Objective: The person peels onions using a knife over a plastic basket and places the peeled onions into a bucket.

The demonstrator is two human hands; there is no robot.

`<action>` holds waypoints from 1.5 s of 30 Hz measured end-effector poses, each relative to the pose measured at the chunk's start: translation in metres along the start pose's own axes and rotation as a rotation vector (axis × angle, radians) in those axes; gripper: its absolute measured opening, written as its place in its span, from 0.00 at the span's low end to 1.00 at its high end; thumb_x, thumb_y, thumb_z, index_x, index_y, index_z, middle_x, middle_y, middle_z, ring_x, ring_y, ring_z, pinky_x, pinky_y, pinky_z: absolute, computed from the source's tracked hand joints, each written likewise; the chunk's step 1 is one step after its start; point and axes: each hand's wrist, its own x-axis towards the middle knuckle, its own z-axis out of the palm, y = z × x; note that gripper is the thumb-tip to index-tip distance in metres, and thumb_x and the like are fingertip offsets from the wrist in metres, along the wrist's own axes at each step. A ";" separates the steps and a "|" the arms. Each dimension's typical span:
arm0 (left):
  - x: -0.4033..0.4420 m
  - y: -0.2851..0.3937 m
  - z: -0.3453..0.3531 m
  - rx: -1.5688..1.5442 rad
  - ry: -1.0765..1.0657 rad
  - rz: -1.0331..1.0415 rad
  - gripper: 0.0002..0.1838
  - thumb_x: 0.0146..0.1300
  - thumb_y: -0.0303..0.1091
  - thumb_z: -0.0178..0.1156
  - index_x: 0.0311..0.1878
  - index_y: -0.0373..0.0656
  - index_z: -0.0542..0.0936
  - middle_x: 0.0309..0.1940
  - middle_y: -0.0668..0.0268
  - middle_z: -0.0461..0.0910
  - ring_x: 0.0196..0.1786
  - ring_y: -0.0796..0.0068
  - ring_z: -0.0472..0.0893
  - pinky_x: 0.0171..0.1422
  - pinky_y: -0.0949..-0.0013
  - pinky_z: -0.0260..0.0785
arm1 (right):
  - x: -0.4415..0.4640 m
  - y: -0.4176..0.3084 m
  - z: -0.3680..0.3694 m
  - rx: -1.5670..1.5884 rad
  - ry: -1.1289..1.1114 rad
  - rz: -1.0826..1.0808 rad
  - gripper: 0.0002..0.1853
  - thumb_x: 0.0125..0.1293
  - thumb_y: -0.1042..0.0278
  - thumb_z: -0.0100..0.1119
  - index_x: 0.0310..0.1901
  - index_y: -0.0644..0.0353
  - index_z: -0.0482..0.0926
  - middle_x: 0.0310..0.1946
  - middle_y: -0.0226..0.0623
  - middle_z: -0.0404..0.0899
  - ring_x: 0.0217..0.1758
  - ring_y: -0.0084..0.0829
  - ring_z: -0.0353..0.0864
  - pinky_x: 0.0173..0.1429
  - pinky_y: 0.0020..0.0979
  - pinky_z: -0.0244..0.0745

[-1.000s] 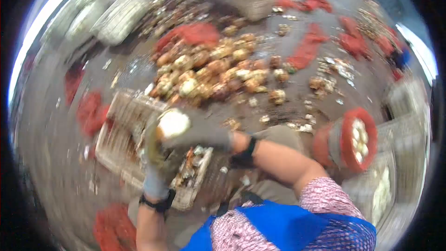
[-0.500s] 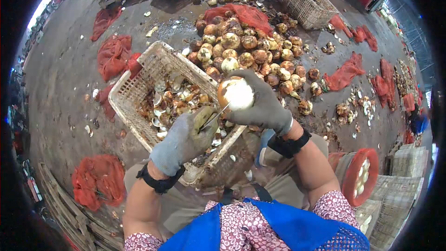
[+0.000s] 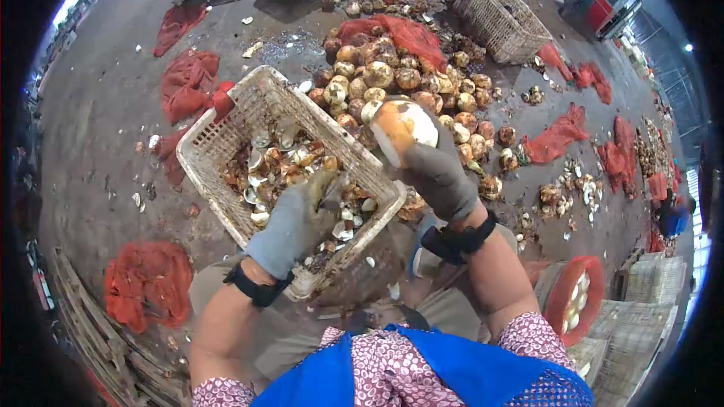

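Compared with half a second ago, the half-peeled onion [image 3: 413, 122] is sitting farther from our left hand [image 3: 298, 218]. Our right hand [image 3: 439, 175] is gripping it, fingers wrapping its near side. Our left fingers are curling above the peelings [image 3: 258, 187] in the plastic crate [image 3: 247, 105]; we cannot tell whether they are holding anything. From them, the onion is lying forward and right, showing no clear long axis. Farther off, unpeeled onions [image 3: 381, 74] are lying heaped, red netting [image 3: 413, 39] covering their far side.
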 end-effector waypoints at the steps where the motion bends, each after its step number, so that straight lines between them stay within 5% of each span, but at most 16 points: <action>1: -0.001 0.007 -0.001 -0.091 0.115 0.037 0.16 0.62 0.34 0.57 0.53 0.43 0.77 0.35 0.47 0.81 0.39 0.43 0.81 0.41 0.52 0.76 | 0.001 0.004 0.003 0.036 0.039 -0.006 0.35 0.50 0.62 0.70 0.61 0.57 0.71 0.44 0.29 0.79 0.34 0.16 0.76 0.32 0.20 0.71; 5: 0.001 0.014 -0.012 0.224 0.166 0.352 0.23 0.58 0.33 0.61 0.58 0.43 0.70 0.35 0.51 0.81 0.39 0.46 0.82 0.41 0.51 0.75 | 0.008 0.013 0.012 -0.207 -0.008 -0.009 0.33 0.52 0.65 0.69 0.62 0.57 0.71 0.43 0.30 0.79 0.37 0.19 0.78 0.35 0.22 0.74; 8: 0.009 0.001 -0.010 0.467 0.071 0.247 0.14 0.65 0.30 0.56 0.54 0.44 0.75 0.38 0.51 0.81 0.37 0.51 0.83 0.38 0.56 0.76 | 0.005 0.017 0.023 -0.160 0.092 0.017 0.33 0.52 0.64 0.71 0.61 0.58 0.71 0.44 0.30 0.79 0.39 0.20 0.79 0.38 0.23 0.77; 10: 0.014 0.014 -0.017 0.282 0.094 0.111 0.17 0.61 0.30 0.58 0.55 0.45 0.74 0.36 0.51 0.81 0.35 0.49 0.83 0.37 0.54 0.76 | 0.007 0.019 0.024 -0.193 0.120 0.052 0.34 0.50 0.60 0.74 0.59 0.59 0.71 0.46 0.31 0.79 0.42 0.21 0.80 0.44 0.25 0.78; 12: 0.017 0.011 -0.022 0.376 0.023 -0.036 0.19 0.60 0.30 0.58 0.55 0.44 0.73 0.34 0.51 0.81 0.33 0.46 0.82 0.35 0.52 0.75 | 0.011 0.025 0.028 -0.544 0.184 -0.254 0.35 0.49 0.58 0.76 0.58 0.60 0.72 0.47 0.33 0.79 0.45 0.24 0.80 0.50 0.28 0.78; 14: 0.015 0.001 -0.017 0.395 0.024 -0.072 0.21 0.59 0.28 0.58 0.58 0.44 0.72 0.33 0.51 0.81 0.35 0.54 0.84 0.36 0.54 0.74 | 0.013 0.033 0.029 -0.595 0.173 -0.269 0.35 0.48 0.57 0.77 0.57 0.60 0.72 0.48 0.34 0.79 0.49 0.26 0.79 0.55 0.31 0.76; 16: 0.014 0.005 -0.015 -0.049 0.179 0.110 0.16 0.60 0.33 0.62 0.49 0.37 0.75 0.34 0.51 0.82 0.35 0.52 0.84 0.38 0.55 0.75 | 0.016 0.035 0.032 -0.695 0.134 -0.271 0.35 0.48 0.58 0.76 0.57 0.61 0.72 0.48 0.35 0.79 0.51 0.26 0.78 0.56 0.30 0.75; 17: 0.006 0.010 -0.015 -0.587 0.002 -0.004 0.15 0.63 0.37 0.61 0.48 0.37 0.78 0.32 0.62 0.82 0.30 0.69 0.83 0.32 0.65 0.73 | 0.014 0.032 0.034 -0.453 0.061 -0.206 0.36 0.47 0.57 0.77 0.57 0.61 0.72 0.49 0.35 0.79 0.51 0.26 0.78 0.55 0.30 0.75; 20: -0.007 0.016 -0.035 -0.980 -0.309 -0.298 0.15 0.65 0.41 0.60 0.46 0.39 0.79 0.29 0.71 0.79 0.28 0.83 0.77 0.30 0.73 0.68 | 0.017 0.025 0.028 -0.396 -0.093 -0.183 0.36 0.48 0.56 0.76 0.57 0.61 0.72 0.48 0.35 0.79 0.48 0.25 0.79 0.52 0.29 0.76; 22: -0.011 0.024 -0.056 -0.842 -0.483 -0.402 0.14 0.66 0.42 0.59 0.41 0.40 0.81 0.26 0.71 0.78 0.27 0.84 0.76 0.29 0.74 0.66 | 0.013 0.017 0.026 -0.333 -0.057 -0.038 0.35 0.50 0.55 0.75 0.57 0.61 0.73 0.46 0.34 0.80 0.47 0.24 0.79 0.50 0.29 0.77; 26: -0.010 0.014 -0.045 -0.647 -0.244 -0.324 0.16 0.68 0.42 0.60 0.47 0.37 0.80 0.28 0.71 0.79 0.32 0.82 0.78 0.35 0.73 0.70 | 0.014 0.022 0.022 -0.423 0.023 0.132 0.31 0.55 0.54 0.71 0.56 0.62 0.75 0.42 0.32 0.82 0.43 0.21 0.80 0.46 0.27 0.77; 28: -0.001 0.004 -0.023 -0.547 0.242 0.097 0.21 0.67 0.39 0.61 0.57 0.35 0.75 0.35 0.67 0.81 0.38 0.78 0.80 0.42 0.69 0.73 | 0.012 0.020 0.037 -0.553 -0.022 0.145 0.28 0.56 0.55 0.71 0.54 0.61 0.77 0.44 0.31 0.81 0.44 0.20 0.79 0.48 0.25 0.76; 32: -0.002 0.001 -0.033 -0.415 0.116 0.082 0.21 0.69 0.36 0.59 0.61 0.38 0.72 0.43 0.58 0.82 0.46 0.71 0.81 0.49 0.65 0.74 | 0.011 0.031 0.044 -0.376 -0.216 0.143 0.27 0.56 0.57 0.71 0.55 0.60 0.76 0.45 0.29 0.80 0.45 0.20 0.78 0.49 0.25 0.75; 37: 0.009 -0.014 -0.022 -0.006 0.444 0.076 0.17 0.62 0.33 0.60 0.54 0.42 0.74 0.40 0.51 0.81 0.42 0.46 0.81 0.42 0.55 0.74 | 0.014 0.039 0.056 -0.104 -0.163 0.220 0.26 0.60 0.60 0.67 0.58 0.62 0.75 0.46 0.28 0.80 0.46 0.19 0.78 0.49 0.24 0.75; 44: 0.021 -0.010 -0.020 0.224 0.569 0.241 0.22 0.54 0.30 0.63 0.54 0.45 0.72 0.43 0.51 0.78 0.42 0.44 0.80 0.42 0.52 0.74 | 0.025 0.069 0.058 0.015 0.119 0.200 0.25 0.63 0.62 0.66 0.59 0.64 0.73 0.45 0.33 0.82 0.43 0.23 0.81 0.45 0.25 0.78; 45: 0.020 -0.005 -0.026 0.116 0.508 0.184 0.17 0.67 0.36 0.56 0.57 0.42 0.75 0.47 0.61 0.80 0.50 0.66 0.81 0.55 0.65 0.73 | 0.026 0.069 0.056 0.052 0.086 0.161 0.27 0.62 0.62 0.66 0.60 0.64 0.72 0.47 0.34 0.81 0.45 0.23 0.80 0.48 0.26 0.78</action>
